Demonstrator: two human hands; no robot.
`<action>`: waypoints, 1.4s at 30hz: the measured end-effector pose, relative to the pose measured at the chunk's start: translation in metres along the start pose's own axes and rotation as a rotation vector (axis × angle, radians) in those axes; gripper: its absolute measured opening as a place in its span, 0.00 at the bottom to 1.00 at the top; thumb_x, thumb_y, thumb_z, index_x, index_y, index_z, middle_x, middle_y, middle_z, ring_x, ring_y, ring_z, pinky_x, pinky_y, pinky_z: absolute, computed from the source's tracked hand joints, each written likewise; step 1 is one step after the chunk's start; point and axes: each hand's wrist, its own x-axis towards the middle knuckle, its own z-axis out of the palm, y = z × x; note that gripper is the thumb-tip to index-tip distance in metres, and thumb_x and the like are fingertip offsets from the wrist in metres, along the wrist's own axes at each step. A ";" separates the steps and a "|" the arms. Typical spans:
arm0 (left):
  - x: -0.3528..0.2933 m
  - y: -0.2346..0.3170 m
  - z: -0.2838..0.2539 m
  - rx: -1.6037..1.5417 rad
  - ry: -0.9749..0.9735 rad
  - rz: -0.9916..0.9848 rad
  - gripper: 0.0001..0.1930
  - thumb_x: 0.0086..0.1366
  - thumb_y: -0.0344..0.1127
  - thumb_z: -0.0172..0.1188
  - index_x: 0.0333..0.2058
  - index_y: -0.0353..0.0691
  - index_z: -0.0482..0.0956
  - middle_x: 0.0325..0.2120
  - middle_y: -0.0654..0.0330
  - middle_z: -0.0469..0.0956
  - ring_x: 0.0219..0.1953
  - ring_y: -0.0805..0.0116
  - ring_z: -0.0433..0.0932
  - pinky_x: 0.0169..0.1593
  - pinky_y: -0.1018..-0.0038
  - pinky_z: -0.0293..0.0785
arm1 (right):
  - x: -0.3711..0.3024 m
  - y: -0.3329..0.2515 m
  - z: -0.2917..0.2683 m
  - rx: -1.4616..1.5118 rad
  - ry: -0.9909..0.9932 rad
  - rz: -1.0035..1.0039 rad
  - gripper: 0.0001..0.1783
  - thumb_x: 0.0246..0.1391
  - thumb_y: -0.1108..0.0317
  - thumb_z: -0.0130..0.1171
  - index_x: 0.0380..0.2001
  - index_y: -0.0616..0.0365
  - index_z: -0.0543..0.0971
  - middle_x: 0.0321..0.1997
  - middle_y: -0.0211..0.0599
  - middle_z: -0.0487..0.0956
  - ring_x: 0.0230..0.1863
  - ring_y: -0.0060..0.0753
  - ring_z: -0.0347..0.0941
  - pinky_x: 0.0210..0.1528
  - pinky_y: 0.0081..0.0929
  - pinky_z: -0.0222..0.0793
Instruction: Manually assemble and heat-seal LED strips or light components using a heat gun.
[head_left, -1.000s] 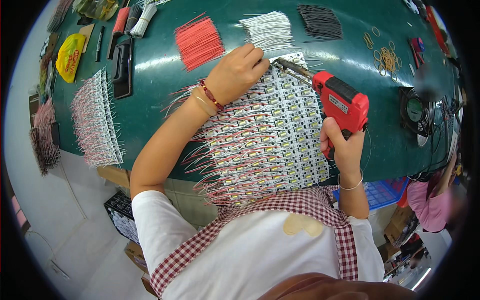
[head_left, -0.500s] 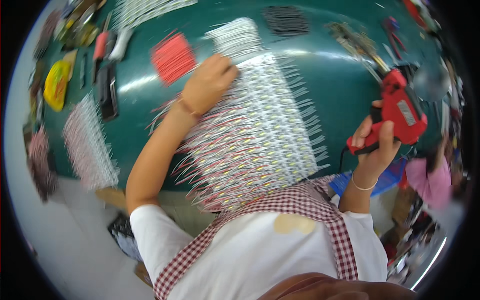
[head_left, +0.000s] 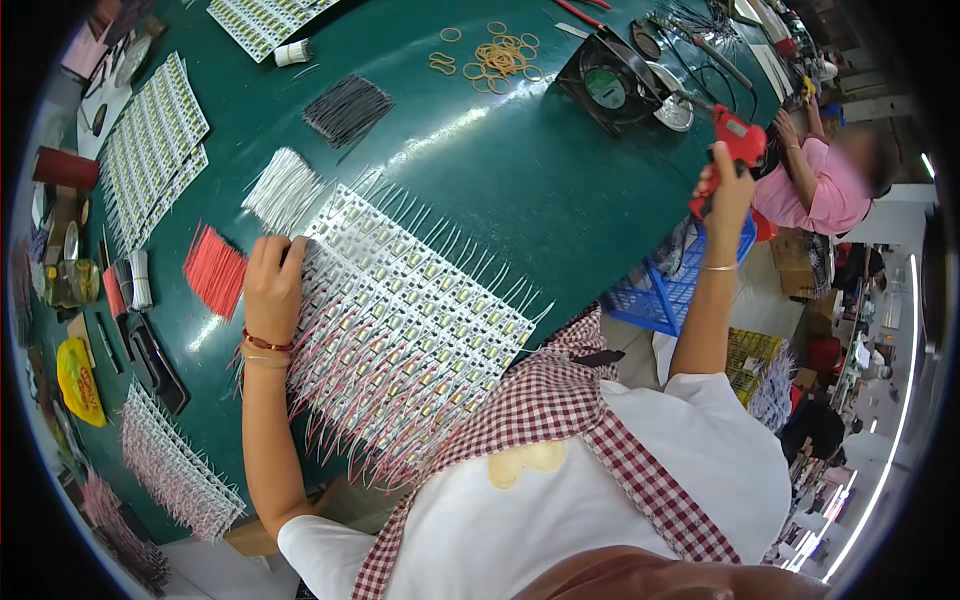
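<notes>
A white panel of small LED circuit boards [head_left: 420, 300] lies on the green table in front of me. Red and white wires hang along its left and near part, and white wires stick out along its far right edge. At the panel's left edge my left hand [head_left: 272, 290] is closed, its fingertips bent down against the board. My right hand [head_left: 728, 190] grips a red soldering gun [head_left: 738, 138], raised at the right. The gun's front end points toward a round metal dish [head_left: 672, 112] beside a black fan [head_left: 605, 85].
Bundles of white wires [head_left: 282, 190], red wires [head_left: 213, 270] and black wires [head_left: 347, 108] lie beyond the panel. Rubber bands [head_left: 505, 55] are scattered farther back. More LED panels [head_left: 155, 150] lie at the left. A blue crate [head_left: 665, 290] stands off the table's right edge; another person [head_left: 815, 190] sits beyond.
My view has swung to the right. The soldering gun has moved away from me toward the dish by the fan. My left hand stays by the panel's left edge.
</notes>
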 end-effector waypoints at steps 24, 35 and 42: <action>-0.014 -0.011 0.011 -0.023 0.092 -0.030 0.12 0.50 0.25 0.56 0.36 0.39 0.77 0.29 0.60 0.70 0.34 0.64 0.72 0.35 0.72 0.72 | -0.195 -0.050 0.161 -0.045 -1.154 0.356 0.15 0.49 0.61 0.67 0.22 0.60 0.77 0.14 0.25 0.73 0.12 0.13 0.66 0.13 0.13 0.61; -0.015 -0.011 0.012 -0.029 0.112 -0.018 0.12 0.50 0.25 0.56 0.36 0.37 0.77 0.30 0.58 0.70 0.35 0.62 0.72 0.36 0.72 0.73 | -0.201 -0.053 0.157 -0.096 -1.164 0.371 0.12 0.50 0.64 0.66 0.23 0.60 0.76 0.14 0.24 0.73 0.12 0.13 0.66 0.14 0.14 0.60; -0.016 -0.012 0.012 -0.009 0.114 -0.002 0.12 0.50 0.25 0.56 0.36 0.37 0.77 0.30 0.59 0.70 0.35 0.63 0.72 0.36 0.72 0.73 | -0.199 -0.054 0.155 0.017 -1.111 0.383 0.09 0.51 0.67 0.64 0.26 0.60 0.76 0.14 0.24 0.73 0.11 0.13 0.66 0.12 0.13 0.57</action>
